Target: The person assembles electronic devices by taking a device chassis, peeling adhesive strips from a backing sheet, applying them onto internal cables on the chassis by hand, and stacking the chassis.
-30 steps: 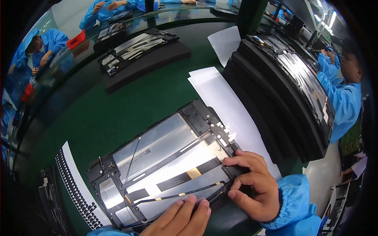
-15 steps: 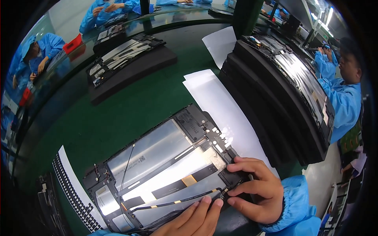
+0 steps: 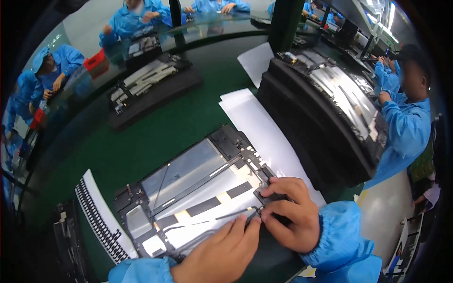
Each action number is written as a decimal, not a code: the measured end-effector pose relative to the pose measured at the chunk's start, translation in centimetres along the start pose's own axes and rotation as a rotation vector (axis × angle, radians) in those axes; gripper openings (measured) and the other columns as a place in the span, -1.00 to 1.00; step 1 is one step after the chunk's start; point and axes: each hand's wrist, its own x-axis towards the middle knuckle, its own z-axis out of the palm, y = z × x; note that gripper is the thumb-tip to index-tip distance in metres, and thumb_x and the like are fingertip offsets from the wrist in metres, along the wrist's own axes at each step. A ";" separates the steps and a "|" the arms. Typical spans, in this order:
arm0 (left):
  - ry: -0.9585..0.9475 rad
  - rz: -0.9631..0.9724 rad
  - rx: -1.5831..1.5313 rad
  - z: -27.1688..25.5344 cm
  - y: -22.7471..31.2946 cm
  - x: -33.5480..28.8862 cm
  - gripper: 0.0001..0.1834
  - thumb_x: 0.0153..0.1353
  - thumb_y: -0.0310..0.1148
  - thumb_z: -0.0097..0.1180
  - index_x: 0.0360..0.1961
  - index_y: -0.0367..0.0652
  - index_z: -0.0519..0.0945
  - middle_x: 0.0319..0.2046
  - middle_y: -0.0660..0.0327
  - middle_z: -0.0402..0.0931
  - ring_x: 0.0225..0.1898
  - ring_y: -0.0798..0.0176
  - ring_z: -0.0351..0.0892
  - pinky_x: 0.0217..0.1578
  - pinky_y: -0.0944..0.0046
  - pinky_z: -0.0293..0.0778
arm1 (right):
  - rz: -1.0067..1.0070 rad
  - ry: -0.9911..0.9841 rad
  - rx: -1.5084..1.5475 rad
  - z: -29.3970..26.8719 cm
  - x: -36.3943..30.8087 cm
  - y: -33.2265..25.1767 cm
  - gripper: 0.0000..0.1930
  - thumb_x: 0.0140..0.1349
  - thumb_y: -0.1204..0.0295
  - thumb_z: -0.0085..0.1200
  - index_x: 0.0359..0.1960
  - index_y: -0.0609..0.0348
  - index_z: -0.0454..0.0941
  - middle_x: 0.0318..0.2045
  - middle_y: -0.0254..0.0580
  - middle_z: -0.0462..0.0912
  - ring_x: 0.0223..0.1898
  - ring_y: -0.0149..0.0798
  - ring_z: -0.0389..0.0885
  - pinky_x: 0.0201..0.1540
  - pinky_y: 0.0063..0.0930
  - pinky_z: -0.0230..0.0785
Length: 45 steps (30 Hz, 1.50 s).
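Two bare hands meet at the near right corner of an opened tablet chassis (image 3: 186, 167): the right hand (image 3: 293, 214) has its thumb and fingers curled in at the edge, and the left hand (image 3: 219, 252) stretches its fingers, side by side, to the end of a thin black cable (image 3: 186, 227). Whether either one grips anything there I cannot tell. Compared with half a second ago, the left fingertips have closed up to the right thumb, more of the left sleeve (image 3: 141, 271) shows, and the view has shifted a little. The chassis lies slantwise on the green tabletop (image 3: 153, 129), inner side up, with broad silver panels, one black ribbon (image 3: 203, 205) banded in yellow, a fine dark wire across the far panel, and two small silver plates (image 3: 139, 220) at its left end. Left of it lies one white strip (image 3: 101, 214) with rows of small black pieces; beyond its right end, white paper (image 3: 259, 123). Farther out, one opened tablet (image 3: 337, 89) tops a black foam stack (image 3: 299, 141), and another (image 3: 146, 80) sits on a single foam block (image 3: 163, 94). Two red bins (image 3: 96, 64) stand at far left. At right, a co-worker's closed hand (image 3: 384, 97) has come into sight.
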 end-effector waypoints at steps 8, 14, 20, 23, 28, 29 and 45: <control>0.057 -0.139 -0.234 -5.7 -7.0 -1.2 -0.60 -0.07 -0.49 0.04 -0.11 -0.29 0.42 -0.14 -0.04 0.38 -0.08 -0.05 0.36 -0.04 0.17 0.30 | 0.152 0.137 0.066 -1.6 -3.9 -4.8 -0.73 -0.22 0.63 0.15 -0.37 0.30 0.48 -0.20 -0.01 0.45 -0.11 -0.11 0.40 -0.10 -0.38 0.27; -0.356 -0.520 -0.164 -2.8 -15.5 -2.1 -0.44 0.08 0.01 -0.04 -0.17 -0.35 0.44 -0.23 -0.10 0.35 -0.13 0.01 0.33 -0.11 0.18 0.27 | 0.482 -0.008 0.773 3.6 -6.7 -7.3 -0.40 -0.04 0.73 0.03 0.11 0.36 0.14 0.11 0.00 0.13 0.14 -0.16 0.19 0.12 -0.31 0.14; -0.338 -0.573 -0.405 -4.3 -14.9 -2.2 -0.37 0.05 0.03 0.02 -0.10 -0.39 0.39 -0.16 -0.10 0.33 -0.09 0.03 0.30 -0.07 0.22 0.24 | 0.416 0.169 0.813 8.0 -5.9 -9.0 -0.28 -0.07 0.75 0.01 0.18 0.30 0.00 0.18 -0.05 -0.01 0.23 -0.17 -0.01 0.17 -0.25 0.05; -0.198 -0.526 -0.417 -6.0 -15.4 -4.0 -0.33 0.05 0.02 0.04 0.00 -0.33 0.29 -0.14 -0.06 0.32 -0.13 0.12 0.36 -0.11 0.24 0.27 | 0.514 0.597 0.951 8.9 -3.5 -11.6 -0.87 -0.14 0.64 0.06 -0.47 0.26 0.48 -0.22 -0.06 0.49 -0.17 -0.17 0.40 -0.15 -0.45 0.21; -0.062 -0.608 -0.737 -13.2 -13.3 -5.2 -0.45 0.09 0.01 -0.01 -0.14 -0.31 0.32 -0.38 0.14 0.42 -0.32 0.28 0.38 -0.28 0.33 0.31 | -0.123 0.489 0.558 7.1 1.7 -11.5 -0.40 -0.06 0.46 0.00 0.08 0.37 0.17 0.13 0.09 0.07 0.13 -0.10 0.14 0.14 -0.30 0.01; -0.016 -0.610 -0.792 -15.3 -12.2 -5.8 -0.51 0.11 -0.03 -0.01 -0.18 -0.28 0.33 -0.44 0.20 0.42 -0.37 0.36 0.36 -0.33 0.38 0.30 | -0.197 0.441 0.625 6.8 3.3 -12.4 -0.35 -0.04 0.39 -0.05 0.13 0.35 0.06 0.17 0.08 -0.04 0.17 -0.10 0.06 0.17 -0.29 -0.06; 0.298 -1.470 -0.324 -18.2 -7.3 -32.6 -0.16 -0.12 -0.30 0.24 0.16 -0.32 0.11 0.05 -0.11 0.24 0.10 0.11 0.23 0.09 0.32 0.10 | -0.413 -0.338 0.681 25.4 2.5 -21.0 -0.08 -0.04 0.11 0.11 0.17 0.44 -0.18 0.17 0.36 -0.21 0.19 0.28 -0.20 0.18 0.02 -0.31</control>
